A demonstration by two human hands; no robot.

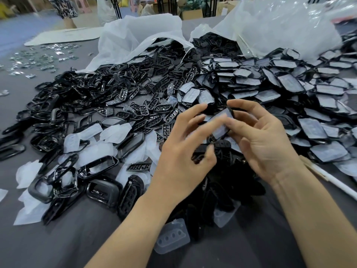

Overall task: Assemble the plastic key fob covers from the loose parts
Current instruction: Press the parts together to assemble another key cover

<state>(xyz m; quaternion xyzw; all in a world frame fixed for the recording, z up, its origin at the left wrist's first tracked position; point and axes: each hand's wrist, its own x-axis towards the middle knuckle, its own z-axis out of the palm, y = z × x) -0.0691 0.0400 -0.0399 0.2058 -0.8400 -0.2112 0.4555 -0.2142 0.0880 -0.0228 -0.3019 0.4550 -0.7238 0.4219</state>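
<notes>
Now pinching likely light, stiff cover (222,121) by its rim in right hand (264,144), just before pile (289,84); left hand (185,147) touching it, grip too blurred to tell.

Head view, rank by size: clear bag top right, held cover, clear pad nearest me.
1. bag
2. pad and cover: the pad looks bigger, but it is nearer and the cover is partly hidden, so unsure.

Bare tabletop (63,240) near-left, part heaps (119,93) ahead
</notes>
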